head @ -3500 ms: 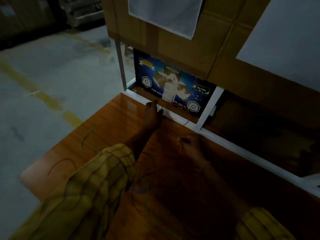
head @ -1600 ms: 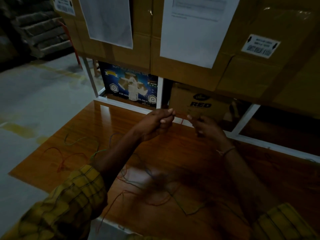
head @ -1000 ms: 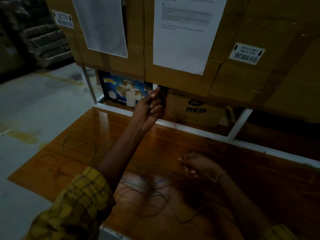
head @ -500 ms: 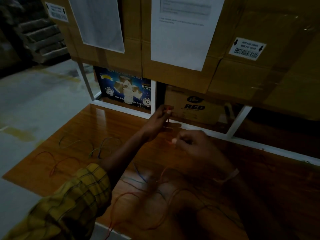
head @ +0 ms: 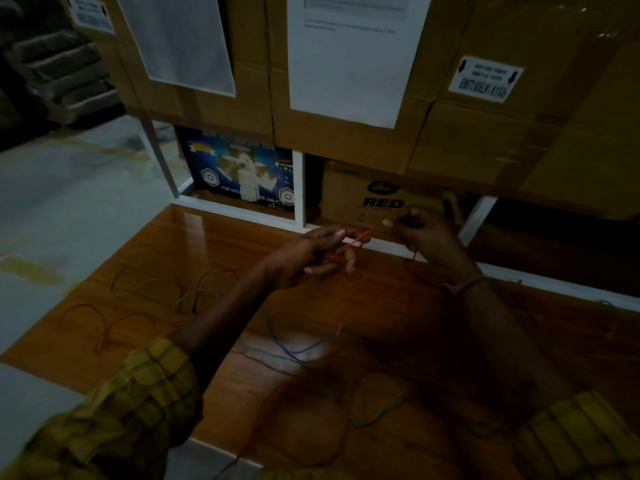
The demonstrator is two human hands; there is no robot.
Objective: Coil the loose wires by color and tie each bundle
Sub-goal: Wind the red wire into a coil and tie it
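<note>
A red wire [head: 349,244] is held taut at mid-frame between the two hands: the left hand [head: 308,259] has its fingers curled round a few red turns, and the right hand [head: 420,233] pinches the free end between thumb and fingertip just to the right. The tail of that wire is seen to drop toward a dim, blurred tangle [head: 311,386] at lower centre, where blue and green strands [head: 291,349] are crossed over it — so a snag is likely to be dragged up if the winding is carried on, and other colours could be pulled into the red coil. The turns on the left fingers could be slipped off if tension is lost. More green wires [head: 149,287] and red ones [head: 107,323] are left loose at the table's [head: 214,244] left, where one could be swept over the edge by a sleeve [head: 138,403].
</note>
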